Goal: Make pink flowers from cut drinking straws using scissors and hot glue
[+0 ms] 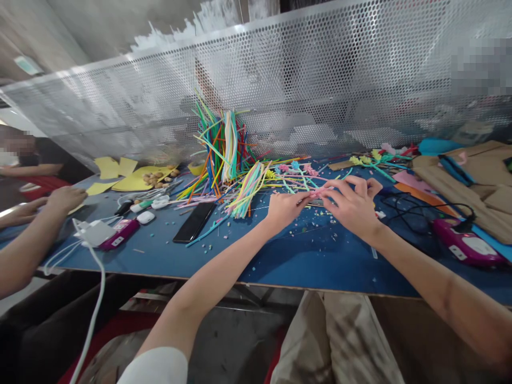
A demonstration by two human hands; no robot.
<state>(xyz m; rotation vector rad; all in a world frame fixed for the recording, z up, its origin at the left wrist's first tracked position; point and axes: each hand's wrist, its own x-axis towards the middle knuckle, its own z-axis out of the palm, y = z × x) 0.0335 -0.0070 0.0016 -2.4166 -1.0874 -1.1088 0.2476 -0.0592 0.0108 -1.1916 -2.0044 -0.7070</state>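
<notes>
Both of my hands meet over the blue table (224,256), right of the middle of the view. My left hand (286,210) pinches a pink fuzzy stem (319,192) between thumb and forefinger. My right hand (354,205) has its fingertips on the same pink piece, its fingers bent. Just behind them lie pipe-cleaner flowers (296,166) in pink, blue and yellow on green stems. A pale bundle of pipe cleaners (248,192) rests left of my left hand, and a tall multicoloured bunch (228,144) stands behind it. Small bits of fuzz are scattered beneath my hands.
A black phone (194,222), a purple power strip (120,233) and white chargers lie to the left, near a co-worker's hands (66,200). Another purple power strip (466,242), black cables and cardboard (472,186) are at the right. A perforated metal screen (320,80) borders the back.
</notes>
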